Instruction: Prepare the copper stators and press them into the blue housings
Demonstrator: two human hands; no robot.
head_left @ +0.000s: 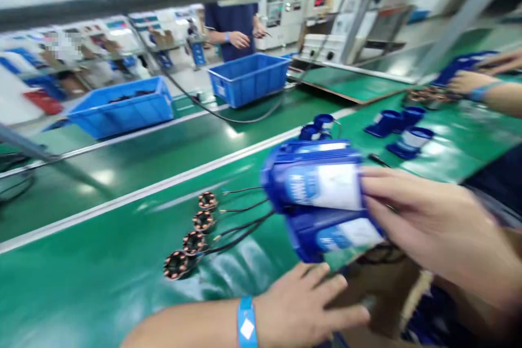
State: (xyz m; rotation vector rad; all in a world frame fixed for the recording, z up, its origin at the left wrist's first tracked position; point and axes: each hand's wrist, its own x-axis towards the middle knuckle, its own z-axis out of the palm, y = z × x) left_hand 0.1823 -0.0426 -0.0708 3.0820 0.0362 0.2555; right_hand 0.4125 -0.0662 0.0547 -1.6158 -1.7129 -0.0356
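Observation:
My right hand [440,223] grips blue plastic housings [314,174] with white-and-blue labels, raised over the front edge of the green mat; at least two show, side by side and blurred by motion. Below them is my left hand [302,304], fingers spread, holding nothing, a blue band around its wrist. On the mat to the left, several copper-wound stator rings [194,241] stand in a slanting row. Dark wires [240,231] run from the rings toward the held housings, which hide part of the mat behind them.
More blue housings [410,142] stand at the right. Near them, a co-worker's hands [468,81] are beside other housings and rings. Two blue bins [248,80] sit beyond the belt, with another person behind. An open cardboard box [379,299] holding blue parts is below the edge.

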